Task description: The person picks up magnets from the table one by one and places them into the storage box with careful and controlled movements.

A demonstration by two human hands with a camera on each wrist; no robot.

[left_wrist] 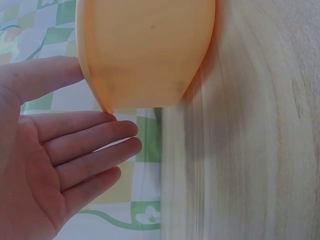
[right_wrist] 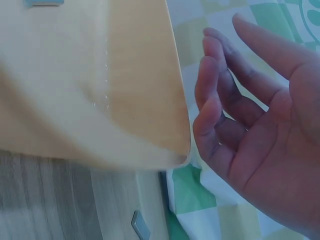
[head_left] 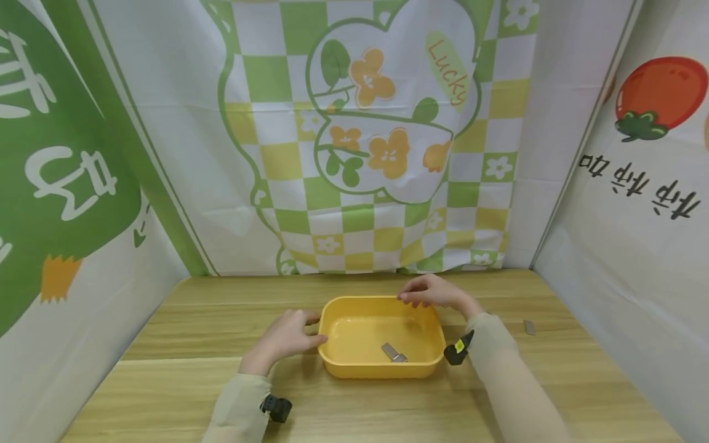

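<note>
A yellow plastic tub (head_left: 382,370) stands on the wooden table. In it, toward the front, lie small flat grey metallic-looking pieces (head_left: 390,351), overlapping; their kind is too small to make out. My left hand (head_left: 288,337) is at the tub's left end, thumb tip and index fingertip right at the rim, the other fingers nearly straight below it in the left wrist view. Over at the far right part of the rim is my right hand (head_left: 434,291). Its fingers (right_wrist: 207,82) bend loosely beside the tub wall, and nothing shows between them and the thumb.
A flat grey piece (head_left: 529,327) lies on the table (head_left: 210,332), to the right of the right forearm. Printed cloth walls (head_left: 360,234) close off the back and both sides. Each wrist carries a small black camera (head_left: 277,408).
</note>
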